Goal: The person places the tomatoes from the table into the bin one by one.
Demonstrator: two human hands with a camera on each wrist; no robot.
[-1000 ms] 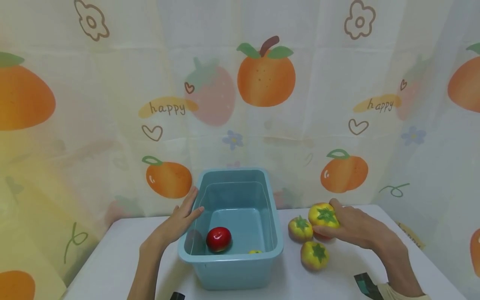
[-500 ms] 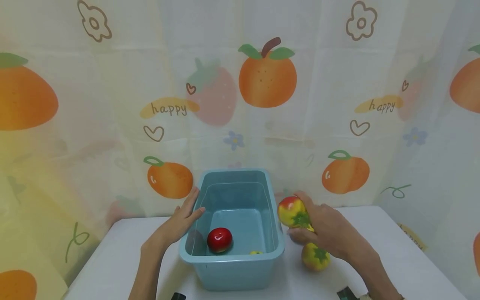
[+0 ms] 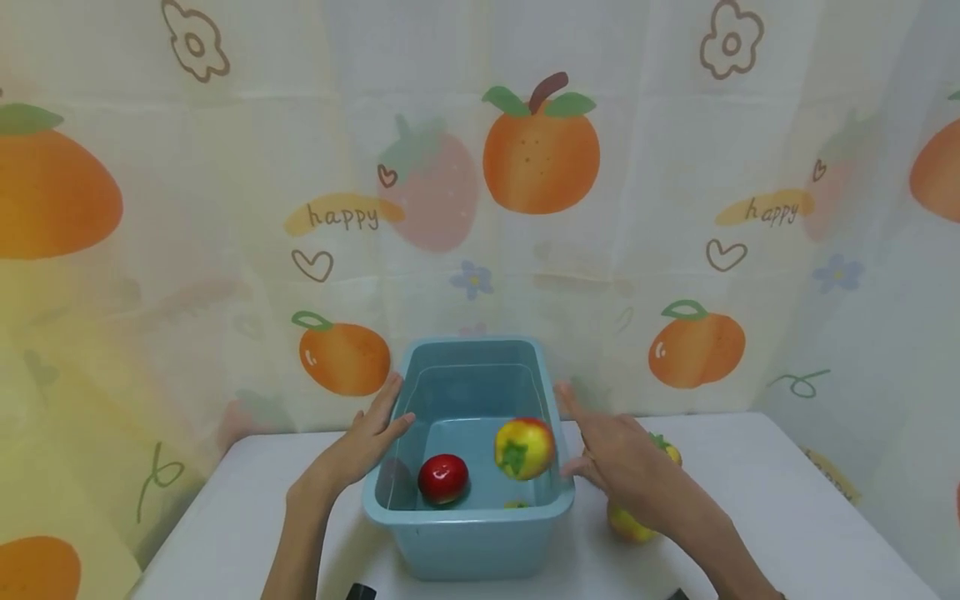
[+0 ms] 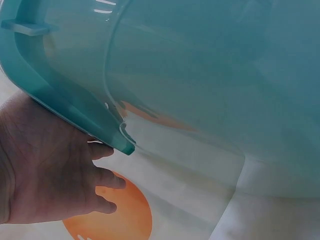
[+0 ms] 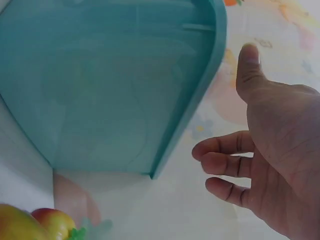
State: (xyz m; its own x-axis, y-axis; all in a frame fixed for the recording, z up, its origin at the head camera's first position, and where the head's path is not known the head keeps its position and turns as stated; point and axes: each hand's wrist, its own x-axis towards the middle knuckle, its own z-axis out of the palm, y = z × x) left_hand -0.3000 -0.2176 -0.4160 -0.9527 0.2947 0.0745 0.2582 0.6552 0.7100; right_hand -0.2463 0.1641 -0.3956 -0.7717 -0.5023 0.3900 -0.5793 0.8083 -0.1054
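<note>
A light-blue plastic bin (image 3: 469, 518) stands on the white table. My left hand (image 3: 365, 443) rests against its left rim, thumb over the edge and the other fingers extended along the outside. By the right rim is my right hand (image 3: 618, 458), its fingers apart and holding nothing. Just left of it, a yellow-and-red fruit with a green leafy top (image 3: 524, 448) appears within the bin's opening; whether it touches the bottom I cannot tell. A shiny red fruit (image 3: 443, 479) lies inside at the front left. Another yellow fruit (image 3: 516, 504) is mostly hidden behind the front rim.
Right of the bin, partly behind my right hand, sit more yellow-and-red fruits (image 3: 630, 525), also visible as a fruit (image 5: 52, 222) in the right wrist view. A fruit-printed curtain (image 3: 480, 275) hangs behind the white table (image 3: 720, 500).
My right hand lifted a yellow-and-red fruit from the group on the right, carried it left to the bin and let it go over the opening. My left hand stayed at the rim.
</note>
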